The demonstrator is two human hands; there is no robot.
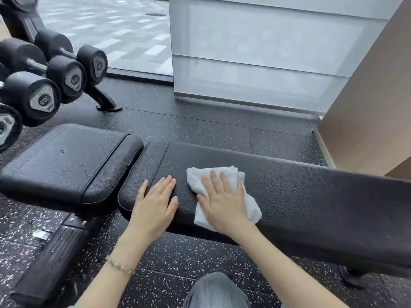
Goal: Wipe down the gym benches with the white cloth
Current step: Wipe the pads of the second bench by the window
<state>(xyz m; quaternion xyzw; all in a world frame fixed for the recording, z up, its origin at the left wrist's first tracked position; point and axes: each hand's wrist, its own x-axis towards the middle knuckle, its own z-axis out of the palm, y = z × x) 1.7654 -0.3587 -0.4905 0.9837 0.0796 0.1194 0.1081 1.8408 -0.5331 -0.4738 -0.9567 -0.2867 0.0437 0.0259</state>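
A black padded gym bench runs across the view, with a long back pad on the right and a shorter seat pad on the left. The white cloth lies crumpled on the long pad near its left end. My right hand presses flat on the cloth with straight fingers. My left hand rests flat on the bare pad just left of the cloth, fingers straight and holding nothing. Small droplets or specks show on the seat pad.
A rack of black dumbbells stands at the left, its foot on the speckled rubber floor. A frosted glass panel and a tan wall rise behind the bench. My knee is below.
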